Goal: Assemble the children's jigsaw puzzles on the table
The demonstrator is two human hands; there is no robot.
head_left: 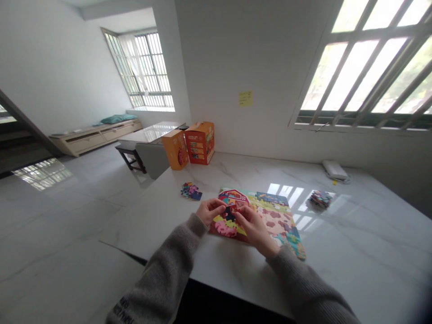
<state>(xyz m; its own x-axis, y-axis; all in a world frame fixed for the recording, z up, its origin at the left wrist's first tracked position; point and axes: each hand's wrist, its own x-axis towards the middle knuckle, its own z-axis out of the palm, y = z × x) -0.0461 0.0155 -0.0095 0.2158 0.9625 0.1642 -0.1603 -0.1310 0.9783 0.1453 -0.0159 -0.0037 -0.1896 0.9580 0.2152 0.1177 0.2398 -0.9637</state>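
A colourful jigsaw puzzle (275, 218) with a red barn, a pink pig and a brown-spotted animal lies flat on the white table. Over its left part, my left hand (209, 211) and my right hand (254, 228) meet, fingers closed in a pinch. Between the fingertips is a small reddish puzzle piece (232, 208); its outline is hard to separate from the picture beneath. A dark gap shows in the puzzle just below it. Loose puzzle pieces (191, 191) lie in a small heap to the left, and another pile of pieces (319, 200) sits to the right.
An orange box (175, 150) and a red-orange puzzle box (200, 144) stand at the table's back left. A white device with a cable (335, 171) rests by the wall. The table's (364, 225) left edge borders the floor. A yellow note (245, 98) is stuck on the wall.
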